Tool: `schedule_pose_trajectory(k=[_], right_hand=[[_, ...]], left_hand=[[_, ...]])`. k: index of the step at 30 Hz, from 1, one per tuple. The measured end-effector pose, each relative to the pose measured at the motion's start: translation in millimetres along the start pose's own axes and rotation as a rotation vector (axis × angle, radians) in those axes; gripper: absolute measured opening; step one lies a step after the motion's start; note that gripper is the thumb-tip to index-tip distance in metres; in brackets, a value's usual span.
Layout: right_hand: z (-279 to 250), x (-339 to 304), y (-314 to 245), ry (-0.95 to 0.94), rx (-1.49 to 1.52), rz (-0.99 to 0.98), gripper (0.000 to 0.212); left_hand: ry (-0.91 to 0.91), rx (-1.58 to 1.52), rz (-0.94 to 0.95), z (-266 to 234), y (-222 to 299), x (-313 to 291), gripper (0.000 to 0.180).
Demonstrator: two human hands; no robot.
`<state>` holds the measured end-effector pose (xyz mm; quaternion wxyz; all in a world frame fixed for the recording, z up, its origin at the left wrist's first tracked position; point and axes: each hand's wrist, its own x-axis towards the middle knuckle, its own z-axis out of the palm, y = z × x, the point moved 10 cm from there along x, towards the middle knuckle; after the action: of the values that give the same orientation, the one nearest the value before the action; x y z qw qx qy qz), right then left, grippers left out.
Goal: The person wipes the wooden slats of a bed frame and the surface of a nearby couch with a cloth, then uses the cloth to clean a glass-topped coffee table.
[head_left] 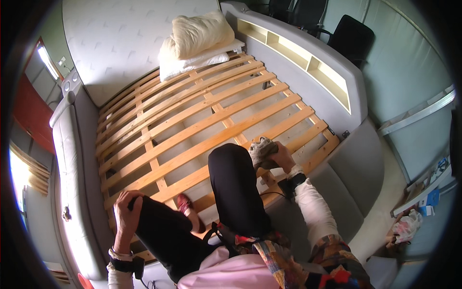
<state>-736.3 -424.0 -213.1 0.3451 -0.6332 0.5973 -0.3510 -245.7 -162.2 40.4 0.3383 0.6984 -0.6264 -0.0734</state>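
Observation:
My left hand (128,208) rests on my left knee, its fingers laid over the top and the thumb apart, with nothing in it. In my right hand (283,158) is a bunched greyish-brown rag (262,153), held beside my raised right knee. My fingers close round the rag's right side, and the rag hides part of them. Beneath and ahead of me lie the wooden slats (226,132) of a bed base. A red shoe (183,203) on my foot shows between my legs, down by the slats.
A pale mattress (115,43) stands upright at the far left, with a folded cream quilt (202,33) beside it. The grey padded bed frame has shelf compartments (308,60) on the right. Black chairs (353,38) stand behind it. A plastic bag (408,225) lies at the far right.

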Motion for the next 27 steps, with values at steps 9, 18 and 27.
schedule_pose_trajectory(k=[9, 18, 27], right_hand=[[-46, -15, 2, 0.028, -0.017, 0.000, 0.053], [-29, 25, 64, -0.182, 0.179, 0.136, 0.060], [11, 78, 23, -0.569, -0.025, 0.335, 0.056]], left_hand=[[-0.155, 0.152, 0.312, 50, 34, 21, 0.021], [-0.522, 0.174, 0.425, 100, 35, 61, 0.037], [-0.774, 0.019, 0.423, 168, 20, 130, 0.043]])
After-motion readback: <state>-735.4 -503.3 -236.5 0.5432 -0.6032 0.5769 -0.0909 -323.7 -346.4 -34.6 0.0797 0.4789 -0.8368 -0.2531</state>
